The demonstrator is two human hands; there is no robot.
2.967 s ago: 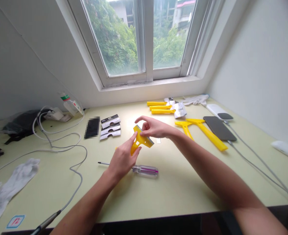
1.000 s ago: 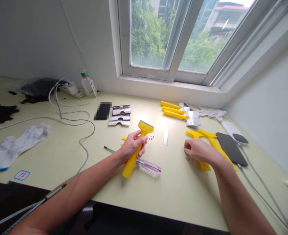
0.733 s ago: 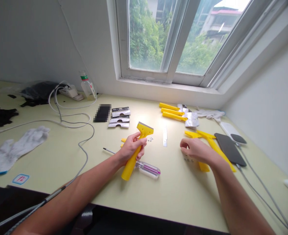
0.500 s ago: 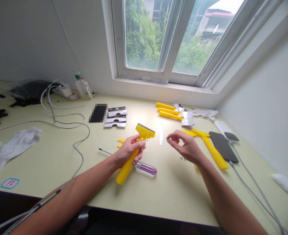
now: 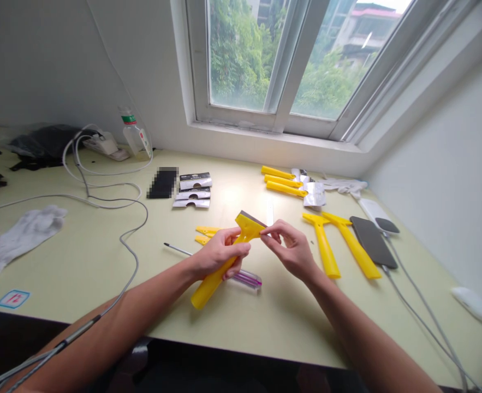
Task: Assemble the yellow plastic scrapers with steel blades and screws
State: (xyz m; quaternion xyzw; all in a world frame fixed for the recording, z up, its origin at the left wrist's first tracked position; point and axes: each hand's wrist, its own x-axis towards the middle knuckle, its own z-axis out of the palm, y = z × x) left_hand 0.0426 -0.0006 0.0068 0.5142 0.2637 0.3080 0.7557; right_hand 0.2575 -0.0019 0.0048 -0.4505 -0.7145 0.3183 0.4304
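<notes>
My left hand [image 5: 221, 254] is closed around the handle of a yellow scraper [image 5: 208, 286], whose wide head with a dark edge strip tilts up to the right. At the right end of that head, my right hand [image 5: 293, 249] has thumb and fingertips pinched together against it. Whether a small part sits in that pinch is hidden. Below the scraper lies a screwdriver [image 5: 247, 278] with a clear purple handle. Yellow plastic pieces [image 5: 203, 239] show beside my left hand, and a thin metal blade [image 5: 269, 210] lies behind my right fingers.
Two yellow scrapers [image 5: 326, 251] lie to the right near a dark phone [image 5: 374, 243]. Three wrapped scrapers [image 5: 284, 188] and several card sleeves [image 5: 192, 191] are at the back. A grey cable [image 5: 136, 256] crosses the left side, by a white glove [image 5: 28, 232].
My right hand has moved left and its pinched fingertips now meet the scraper's head. The scraper in my left hand has shifted slightly right, and both scrapers on the right are now uncovered.
</notes>
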